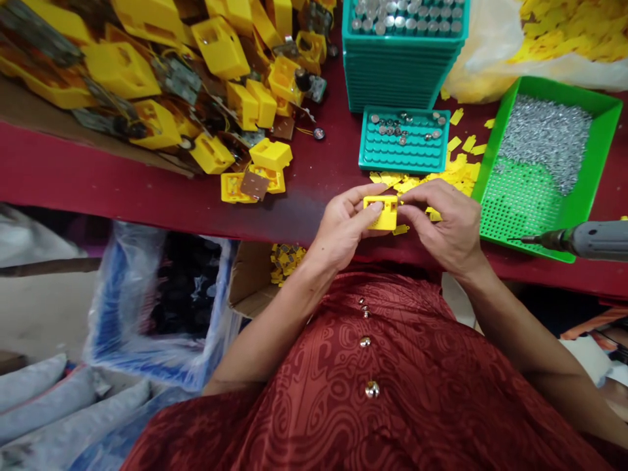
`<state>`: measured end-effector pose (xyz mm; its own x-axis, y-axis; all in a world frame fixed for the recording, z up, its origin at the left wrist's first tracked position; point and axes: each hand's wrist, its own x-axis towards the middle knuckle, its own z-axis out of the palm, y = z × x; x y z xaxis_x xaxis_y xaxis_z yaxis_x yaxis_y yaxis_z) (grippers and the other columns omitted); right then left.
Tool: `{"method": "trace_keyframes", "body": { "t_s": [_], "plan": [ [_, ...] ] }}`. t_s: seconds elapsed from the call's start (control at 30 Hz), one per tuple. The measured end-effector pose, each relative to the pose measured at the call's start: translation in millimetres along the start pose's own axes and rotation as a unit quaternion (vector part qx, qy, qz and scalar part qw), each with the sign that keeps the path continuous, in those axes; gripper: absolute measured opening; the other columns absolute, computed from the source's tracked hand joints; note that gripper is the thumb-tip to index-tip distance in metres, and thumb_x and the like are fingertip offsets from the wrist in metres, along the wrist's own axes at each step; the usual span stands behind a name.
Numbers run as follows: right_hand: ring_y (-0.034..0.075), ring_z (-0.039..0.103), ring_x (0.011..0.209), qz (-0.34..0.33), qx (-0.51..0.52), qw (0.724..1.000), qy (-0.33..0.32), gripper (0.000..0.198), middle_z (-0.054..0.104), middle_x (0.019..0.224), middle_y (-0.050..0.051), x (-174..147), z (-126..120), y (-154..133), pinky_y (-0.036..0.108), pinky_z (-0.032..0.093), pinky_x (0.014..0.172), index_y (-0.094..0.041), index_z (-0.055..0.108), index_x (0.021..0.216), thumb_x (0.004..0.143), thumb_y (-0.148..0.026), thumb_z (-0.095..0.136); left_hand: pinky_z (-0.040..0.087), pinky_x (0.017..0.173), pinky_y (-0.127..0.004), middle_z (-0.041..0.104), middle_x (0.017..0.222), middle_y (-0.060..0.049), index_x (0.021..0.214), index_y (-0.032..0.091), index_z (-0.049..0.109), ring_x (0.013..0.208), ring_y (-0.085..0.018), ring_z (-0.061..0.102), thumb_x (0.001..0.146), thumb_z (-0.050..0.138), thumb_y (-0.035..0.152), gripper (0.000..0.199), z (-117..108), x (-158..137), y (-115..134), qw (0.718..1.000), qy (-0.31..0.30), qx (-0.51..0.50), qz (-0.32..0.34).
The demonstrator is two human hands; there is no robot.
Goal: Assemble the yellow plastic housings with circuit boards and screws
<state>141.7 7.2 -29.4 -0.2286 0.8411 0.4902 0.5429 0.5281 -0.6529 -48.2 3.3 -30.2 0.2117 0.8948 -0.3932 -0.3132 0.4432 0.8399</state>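
Note:
A small yellow plastic casing (pixel 381 221) with openings in its face is held at the table's front edge. My left hand (pixel 343 226) is closed around it, the thumb lying across its face. My right hand (pixel 444 219) is at the casing's right side, thumb and forefinger nearly together; whether something small sits between them I cannot make out. Beneath and behind the hands lie loose flat yellow plastic pieces (pixel 458 175). A teal tray (pixel 403 156) with several small round metal parts in its hollows lies just beyond.
A pile of yellow casings (pixel 220 49) with wires and circuit boards fills the back left. Stacked teal trays (pixel 405 75) stand behind. A green basket (pixel 534 196) of small metal pieces is at right, a power screwdriver (pixel 596 240) over its front edge. Below left stands a lined blue crate (pixel 105 314).

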Motion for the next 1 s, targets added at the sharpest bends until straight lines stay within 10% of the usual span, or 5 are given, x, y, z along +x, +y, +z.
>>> {"method": "trace_keyframes", "body": {
  "t_s": [0.4, 1.0],
  "plan": [
    [0.019, 0.071, 0.082, 0.076, 0.009, 0.997, -0.017, 0.01, 0.078, 0.091, 0.004, -2, 1, -4, 0.036, 0.06, 0.081, -0.024, 0.078, 0.091, 0.098, -0.027, 0.071, 0.068, 0.081, -0.031, 0.084, 0.113, -0.01, 0.12, 0.016, 0.074, 0.099, -0.021, 0.081, 0.084, 0.086, 0.036, 0.044, 1, -3, 1, 1.0, -0.023, -0.01, -0.018],
    [0.018, 0.072, 0.092, -0.044, 0.022, 0.999, -0.006, 0.011, 0.077, 0.096, 0.004, -5, -4, 1, 0.034, 0.059, 0.084, -0.023, 0.077, 0.102, 0.1, -0.018, 0.068, 0.067, 0.094, -0.032, 0.083, 0.122, -0.011, 0.129, 0.015, 0.069, 0.11, -0.023, 0.08, 0.073, 0.096, 0.032, 0.064, 1, -3, -4, 0.999, -0.032, -0.012, 0.014]
  ]
}}
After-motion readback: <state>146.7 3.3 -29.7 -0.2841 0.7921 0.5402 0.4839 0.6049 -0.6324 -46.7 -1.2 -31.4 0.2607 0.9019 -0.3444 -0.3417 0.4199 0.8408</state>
